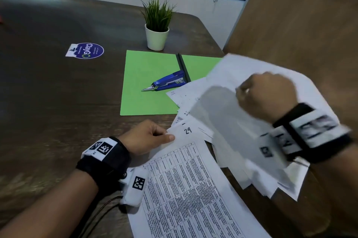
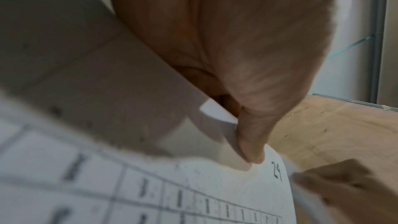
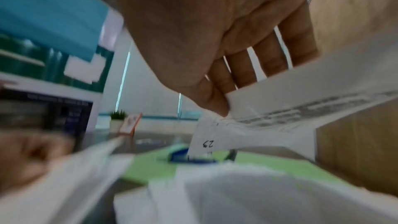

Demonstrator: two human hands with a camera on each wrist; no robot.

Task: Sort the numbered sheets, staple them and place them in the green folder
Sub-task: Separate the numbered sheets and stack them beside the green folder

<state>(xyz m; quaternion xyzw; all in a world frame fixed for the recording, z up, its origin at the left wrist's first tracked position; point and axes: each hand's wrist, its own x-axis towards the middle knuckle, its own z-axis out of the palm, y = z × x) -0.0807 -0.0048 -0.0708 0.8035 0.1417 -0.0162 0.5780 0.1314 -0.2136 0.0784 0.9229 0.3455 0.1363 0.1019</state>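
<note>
the left hand (image 1: 149, 137) pinches the top corner of the sheet marked 24 (image 1: 190, 179), thumb on top and fingers (image 1: 155, 131) curled beneath; in the left wrist view the thumb presses just beside the written number. this sheet, printed with a table of text, lies on the dark wooden counter (image 1: 58, 92) just on the near side of the green folder (image 1: 147, 82)

the right hand (image 1: 268, 95) is raised above the counter to the right of the green folder, its fingers (image 3: 241, 69) closed on a lifted sheet (image 1: 232, 125) that is blurred in the head view; the right wrist view shows thumb and fingers gripping this paper near its corner, with a handwritten number there that looks like 23, though the blur makes it uncertain

a loose pile of sheets (image 1: 186, 98) is spread on the counter under the lifted sheet, its far edge overlapping the near right corner of the green folder. the green folder lies open and flat, with a dark spine strip running down its middle. a blue stapler (image 1: 166, 82) rests on the folder, just left of that spine

beyond the green folder's far edge stands a small potted plant (image 1: 157, 30) in a white pot, and to the folder's far left a round blue sticker (image 1: 87, 51) lies flat on the counter
</note>
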